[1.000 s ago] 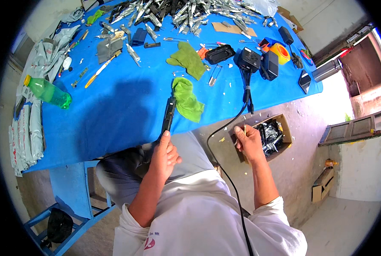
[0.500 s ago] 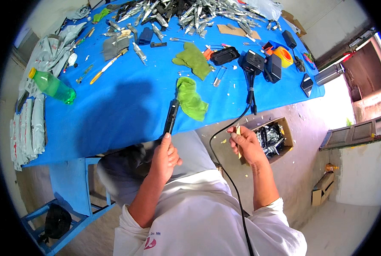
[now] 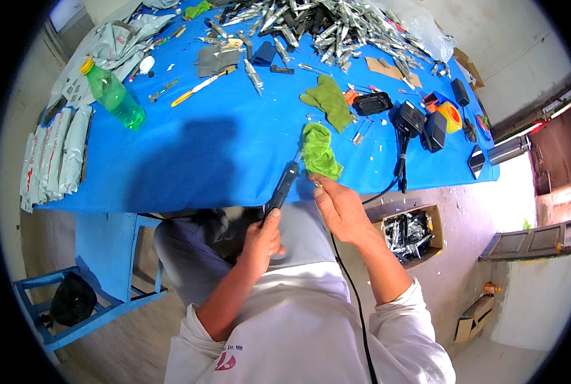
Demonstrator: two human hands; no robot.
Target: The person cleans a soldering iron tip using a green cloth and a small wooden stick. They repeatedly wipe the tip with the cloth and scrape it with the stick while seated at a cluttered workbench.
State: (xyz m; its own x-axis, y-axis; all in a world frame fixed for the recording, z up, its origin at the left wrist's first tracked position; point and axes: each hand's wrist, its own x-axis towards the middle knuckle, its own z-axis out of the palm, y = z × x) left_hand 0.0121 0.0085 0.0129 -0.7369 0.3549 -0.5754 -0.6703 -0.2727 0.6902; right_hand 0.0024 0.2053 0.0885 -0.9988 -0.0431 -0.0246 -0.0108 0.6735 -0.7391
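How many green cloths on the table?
3: a lime cloth by the right hand, an olive cloth just beyond it, and a small green cloth at the far side, left of the silvery pile. The pile may hide more.

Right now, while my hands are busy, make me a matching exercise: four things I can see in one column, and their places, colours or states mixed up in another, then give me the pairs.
Things
1. Black handheld tool
2. Green plastic bottle
3. Tape roll
4. Open cardboard box by the right forearm

Descriptions
A. Filled with black and silver pieces
B. Orange-yellow and ring-shaped
C. Gripped in the left hand
D. Topped with a yellow cap

Pairs: 1-C, 2-D, 3-B, 4-A
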